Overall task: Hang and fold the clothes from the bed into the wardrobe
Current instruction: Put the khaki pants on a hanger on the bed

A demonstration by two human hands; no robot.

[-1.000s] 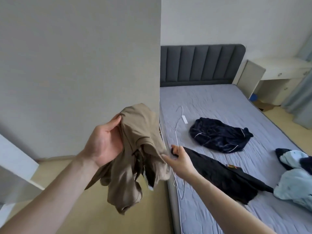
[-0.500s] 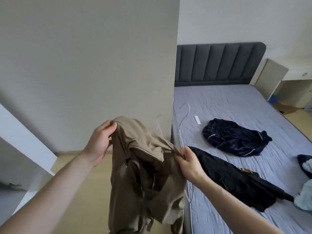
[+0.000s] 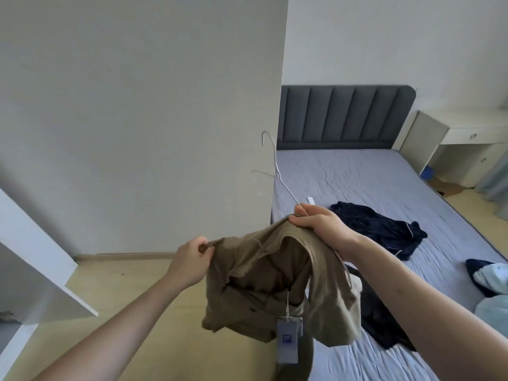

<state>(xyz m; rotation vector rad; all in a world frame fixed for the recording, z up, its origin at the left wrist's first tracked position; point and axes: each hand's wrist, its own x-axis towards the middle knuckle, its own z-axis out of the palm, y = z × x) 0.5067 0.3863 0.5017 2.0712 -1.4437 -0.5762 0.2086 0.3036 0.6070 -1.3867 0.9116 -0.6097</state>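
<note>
Room: bedroom with pale walls, a yellowish floor (image 3: 115, 284) and a big light panel (image 3: 143, 119) filling the left half of the head view; a white shelf edge (image 3: 41, 259), probably part of the wardrobe, juts in at lower left.
Bed: grey-sheeted bed (image 3: 357, 182) with a dark padded headboard (image 3: 343, 116), a white desk (image 3: 467, 133) beyond it at right.
Garment in hand: tan jacket (image 3: 275, 284) held up in the air over the floor beside the bed's near edge, stretched between both hands, its collar opening facing the camera and a blue price tag (image 3: 288, 342) dangling on a string.
Left hand: left hand (image 3: 192, 259) pinches one shoulder edge of the jacket between thumb and curled fingers.
Right hand: right hand (image 3: 321, 226) has its fingers wrapped over the other shoulder, and also clamps the white wire hanger (image 3: 277, 171), whose hook rises up and left above the fist.
Still on the bed: navy garment (image 3: 376, 229) just behind the right hand, a black garment (image 3: 384, 325) partly hidden under the jacket, and light blue clothes (image 3: 492, 287) at the right edge.
Step, as I judge it: threading the hanger into the jacket's shoulders.
Risk: with hanger and cloth sharing one fist, loosening it to feed the wire in could drop the jacket shoulder.
Risk: the wire end or hook may snag the lining or the tag string.
Risk: only one shoulder seated would let the jacket slide off when hung.
</note>
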